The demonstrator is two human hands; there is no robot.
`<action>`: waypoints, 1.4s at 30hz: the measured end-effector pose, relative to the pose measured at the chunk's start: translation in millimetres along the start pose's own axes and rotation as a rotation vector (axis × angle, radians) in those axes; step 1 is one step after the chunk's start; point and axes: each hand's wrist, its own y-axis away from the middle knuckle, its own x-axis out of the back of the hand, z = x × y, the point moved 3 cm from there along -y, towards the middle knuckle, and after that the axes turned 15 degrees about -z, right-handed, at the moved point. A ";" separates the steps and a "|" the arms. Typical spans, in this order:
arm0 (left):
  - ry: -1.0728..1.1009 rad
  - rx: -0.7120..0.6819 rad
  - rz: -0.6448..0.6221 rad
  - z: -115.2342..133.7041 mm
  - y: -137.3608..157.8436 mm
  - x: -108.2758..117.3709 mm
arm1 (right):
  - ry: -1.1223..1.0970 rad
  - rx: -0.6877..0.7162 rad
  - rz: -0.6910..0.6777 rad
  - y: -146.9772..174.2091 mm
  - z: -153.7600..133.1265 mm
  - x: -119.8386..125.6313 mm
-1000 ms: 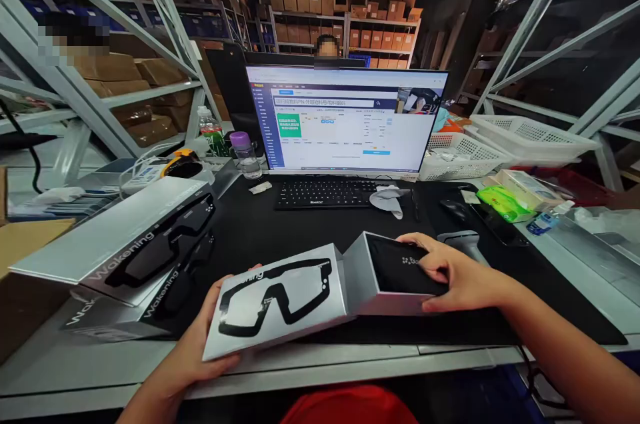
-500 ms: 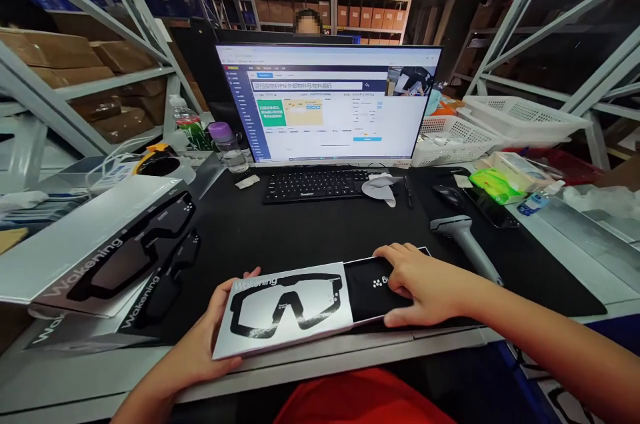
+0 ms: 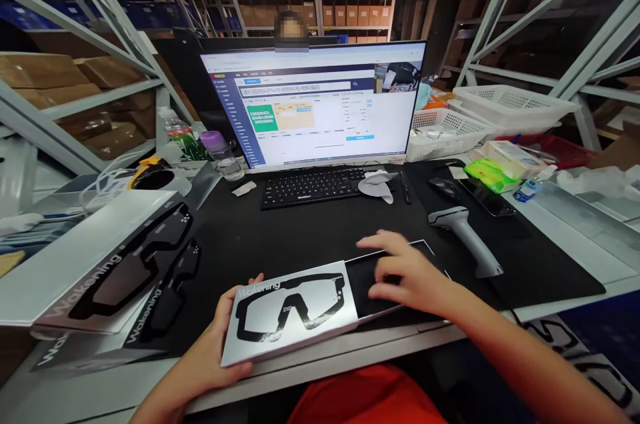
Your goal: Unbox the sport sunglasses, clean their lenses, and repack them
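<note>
1. A long white box point(image 3: 290, 317), printed with large black-framed glasses, lies right in front of me near the table's point(image 3: 280, 374) front edge, its right end angled slightly away.
2. A shallow drawer point(image 3: 380, 315) sticks out of the box's right end, black inside; the part in view shows no detail.
3. My left hand point(image 3: 220, 344) grips the box's left end, thumb in front, fingertips behind, probably to steady it.
4. My right hand point(image 3: 410, 274) is open above the drawer, fingers spread and bent, with no hold visible. I cannot tell whether a fingertip touches.
5. To the right, a grey scanner point(image 3: 467, 237) lies on the black mat point(image 3: 240, 231), likely placed within easy reach.
6. To the left, similar boxes point(image 3: 115, 271) are stacked, seemingly to leave the middle for handling.
7. Beyond my hands sit a keyboard point(image 3: 315, 187) and a lit screen point(image 3: 320, 121), facing me presumably for reading.
</note>
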 end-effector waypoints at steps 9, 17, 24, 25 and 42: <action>-0.149 0.011 0.057 12.4 0.4 -10.1 | -0.846 -0.606 0.331 83.5 63.0 -36.1; -0.164 0.036 0.054 6.1 2.1 -12.4 | -0.205 -0.642 -0.015 40.8 15.2 1.4; -0.157 0.059 0.030 10.0 1.7 -11.8 | 0.261 -0.571 -0.371 -26.9 -19.2 -22.4; -0.157 0.055 0.029 10.3 0.9 -11.7 | 0.276 -0.555 -0.373 -29.8 -19.9 -24.4; -0.058 -0.017 0.103 10.4 -4.8 -18.4 | -0.430 -0.709 0.292 54.8 4.1 -52.8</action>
